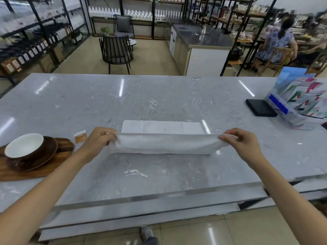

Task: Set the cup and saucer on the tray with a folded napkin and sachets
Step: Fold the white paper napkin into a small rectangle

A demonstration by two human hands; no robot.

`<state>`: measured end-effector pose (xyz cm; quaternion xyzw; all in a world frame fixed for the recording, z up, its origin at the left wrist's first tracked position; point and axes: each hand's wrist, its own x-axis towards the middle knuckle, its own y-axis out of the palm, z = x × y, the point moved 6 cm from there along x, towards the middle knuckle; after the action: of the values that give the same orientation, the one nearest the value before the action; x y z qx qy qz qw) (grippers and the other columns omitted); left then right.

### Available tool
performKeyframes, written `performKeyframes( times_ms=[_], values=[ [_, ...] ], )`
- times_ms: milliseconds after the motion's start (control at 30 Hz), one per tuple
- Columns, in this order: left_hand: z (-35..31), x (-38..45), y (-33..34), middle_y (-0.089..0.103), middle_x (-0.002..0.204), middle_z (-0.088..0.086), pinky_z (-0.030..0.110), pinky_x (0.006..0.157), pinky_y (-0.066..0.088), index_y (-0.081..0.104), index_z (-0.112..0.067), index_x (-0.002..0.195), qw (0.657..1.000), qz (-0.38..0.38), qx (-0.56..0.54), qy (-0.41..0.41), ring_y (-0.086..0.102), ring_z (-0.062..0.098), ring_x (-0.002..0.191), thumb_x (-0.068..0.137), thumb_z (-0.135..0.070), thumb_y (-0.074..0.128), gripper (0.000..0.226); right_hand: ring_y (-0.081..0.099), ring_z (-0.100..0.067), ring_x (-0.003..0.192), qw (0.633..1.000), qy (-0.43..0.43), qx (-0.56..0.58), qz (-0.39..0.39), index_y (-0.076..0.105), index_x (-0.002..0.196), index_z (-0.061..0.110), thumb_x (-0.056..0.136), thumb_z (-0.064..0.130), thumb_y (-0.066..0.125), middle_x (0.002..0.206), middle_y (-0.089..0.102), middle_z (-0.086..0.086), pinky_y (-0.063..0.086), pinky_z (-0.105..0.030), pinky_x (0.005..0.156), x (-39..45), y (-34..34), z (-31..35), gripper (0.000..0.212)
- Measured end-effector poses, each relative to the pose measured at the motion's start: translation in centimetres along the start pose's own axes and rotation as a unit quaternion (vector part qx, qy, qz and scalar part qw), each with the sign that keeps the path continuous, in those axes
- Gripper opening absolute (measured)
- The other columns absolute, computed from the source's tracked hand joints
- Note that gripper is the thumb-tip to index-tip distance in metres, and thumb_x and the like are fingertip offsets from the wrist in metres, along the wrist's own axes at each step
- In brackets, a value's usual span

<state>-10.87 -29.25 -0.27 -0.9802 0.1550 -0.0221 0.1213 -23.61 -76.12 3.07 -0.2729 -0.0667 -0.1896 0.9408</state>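
Note:
A white napkin (162, 137) lies spread on the grey marble counter (159, 174), its near edge lifted off the surface. My left hand (101, 138) pinches the napkin's left corner and my right hand (240, 140) pinches its right corner. At the far left a white cup (23, 145) sits on a dark brown saucer (47, 152), which rests on a wooden tray (35, 172). One small brown-and-white sachet (80, 136) lies on the counter between the tray and my left hand.
A black box (260, 107) and a clear stand of colourful leaflets (300, 99) occupy the counter's right end. Beyond the counter are chairs, shelves of bottles and a seated person at the far right. The counter's near edge runs below my forearms.

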Motion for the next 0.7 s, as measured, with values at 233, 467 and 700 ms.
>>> performKeyframes(
  times_ms=[233, 467, 700],
  values=[
    [1.8, 6.5, -1.3, 0.049, 0.049, -0.014, 0.013, 0.041, 0.033, 0.063, -0.021, 0.052, 0.994, -0.085, -0.042, -0.052, 0.042, 0.007, 0.047, 0.093, -0.005, 0.057, 0.044, 0.067, 0.001, 0.086, 0.999, 0.013, 0.031, 0.03, 0.074, 0.104, 0.035, 0.095, 0.021, 0.07, 0.098, 0.075, 0.017, 0.051, -0.018, 0.078, 5.6, 1.7, -0.5, 0.017],
    [5.5, 12.7, -1.5, 0.075, 0.07, -0.005, 0.034, 0.07, 0.049, 0.075, -0.015, 0.084, 0.989, -0.12, 0.052, -0.068, 0.063, 0.02, 0.07, 0.095, -0.014, 0.067, 0.013, 0.06, -0.008, 0.07, 0.995, 0.072, 0.034, 0.057, 0.073, 0.112, 0.025, 0.094, 0.013, 0.071, 0.08, 0.061, -0.001, 0.05, -0.018, 0.068, 12.2, 4.4, -4.4, 0.022],
    [8.6, 17.2, -0.7, 0.067, 0.066, -0.005, 0.029, 0.065, 0.042, 0.065, -0.023, 0.067, 0.96, -0.092, 0.253, -0.082, 0.062, 0.014, 0.068, 0.087, -0.013, 0.074, 0.025, 0.06, -0.017, 0.068, 0.986, 0.155, 0.004, 0.066, 0.073, 0.108, 0.02, 0.09, 0.014, 0.076, 0.08, 0.063, -0.003, 0.054, -0.04, 0.072, 17.1, 8.8, -10.6, 0.02]
  ],
)
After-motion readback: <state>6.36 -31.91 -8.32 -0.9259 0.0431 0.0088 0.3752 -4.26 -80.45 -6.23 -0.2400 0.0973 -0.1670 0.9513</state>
